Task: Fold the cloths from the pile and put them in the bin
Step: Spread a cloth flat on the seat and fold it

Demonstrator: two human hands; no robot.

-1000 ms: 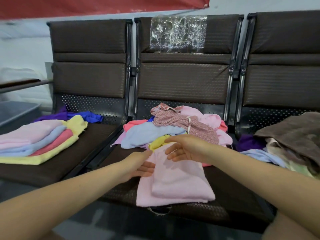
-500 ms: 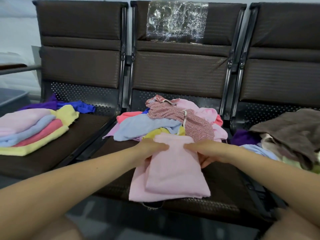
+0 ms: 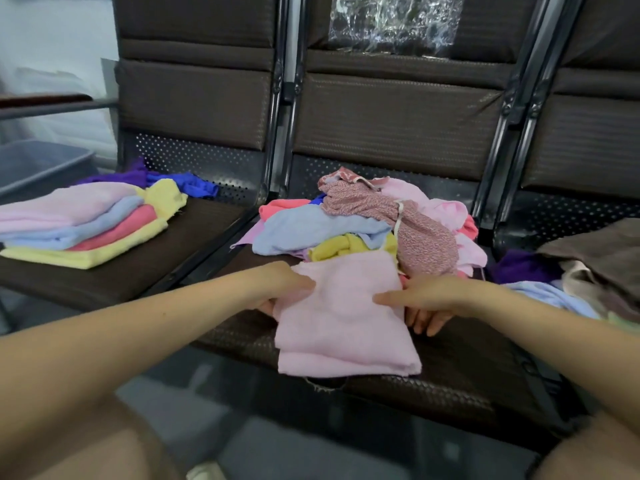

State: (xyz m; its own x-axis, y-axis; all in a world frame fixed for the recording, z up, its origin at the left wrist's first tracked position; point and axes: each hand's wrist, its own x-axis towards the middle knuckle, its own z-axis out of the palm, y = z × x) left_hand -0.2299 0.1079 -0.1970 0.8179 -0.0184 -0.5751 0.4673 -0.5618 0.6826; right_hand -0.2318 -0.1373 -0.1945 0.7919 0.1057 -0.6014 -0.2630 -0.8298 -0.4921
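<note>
A folded pink cloth [image 3: 343, 317] lies at the front of the middle seat. My left hand [image 3: 284, 285] grips its left edge, thumb on top and fingers beneath. My right hand [image 3: 419, 303] grips its right edge the same way. Behind the cloth sits the loose pile of cloths [image 3: 374, 223], with blue, yellow, patterned and pink pieces. A stack of folded cloths [image 3: 79, 223] rests on the left seat. A grey bin [image 3: 38, 161] stands at the far left, partly cut off.
Three dark seats in a row with metal frames [image 3: 284, 98] between them. The right seat holds more cloths, brown [image 3: 602, 261], purple and light blue. Clear plastic wrap [image 3: 394, 22] clings to the middle backrest. My knees fill the bottom corners.
Both hands went from lying on top of the pink cloth to gripping its left and right edges. The cloth's far end has lifted slightly. The view tilted down and closer.
</note>
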